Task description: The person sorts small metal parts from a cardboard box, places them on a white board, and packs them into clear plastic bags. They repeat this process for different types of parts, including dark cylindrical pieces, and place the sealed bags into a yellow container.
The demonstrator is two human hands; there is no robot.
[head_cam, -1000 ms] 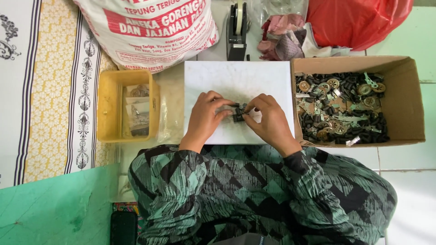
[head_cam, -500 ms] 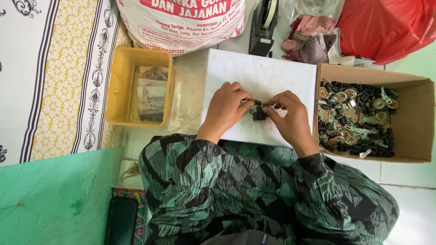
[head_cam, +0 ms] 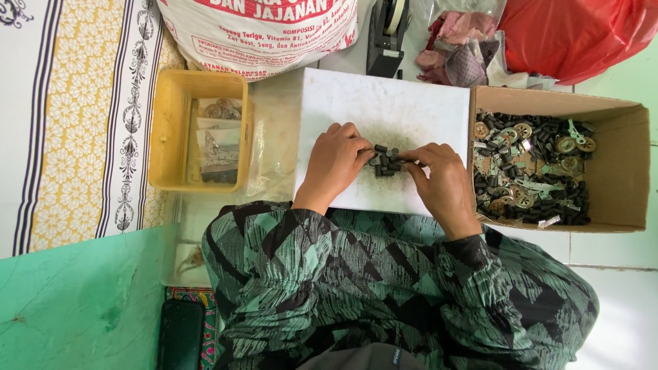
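I see both hands meeting over a white board (head_cam: 411,103). Between them lies a small cluster of short black cylinders (head_cam: 385,160), resting on the board near its middle. My left hand (head_cam: 334,164) has its fingertips curled down onto the left edge of the cluster; the grip looks pinched on one or two pieces, though the fingers cover the contact and I cannot tell exactly which pieces it has. My right hand (head_cam: 442,185) comes in from the other side, thumb and forefinger closed on the right end of the cluster. How many cylinders there are I cannot count, since the fingertips hide part of the pile.

To the right, just beside the board, a cardboard box (head_cam: 627,171) holds more black cylinders mixed with small round metal parts and flat scraps; the heap is too tangled to sort out. To the left sits a yellow plastic tray (head_cam: 168,137) with some paper packets and a few round parts, dim and hard to read. A clear plastic bag lies between tray and board. Above, a large white sack (head_cam: 260,34), a black tape dispenser (head_cam: 387,34) and a red bag (head_cam: 576,34) are all cut off by the top edge. A dark phone (head_cam: 179,336) is partly cut at the bottom.
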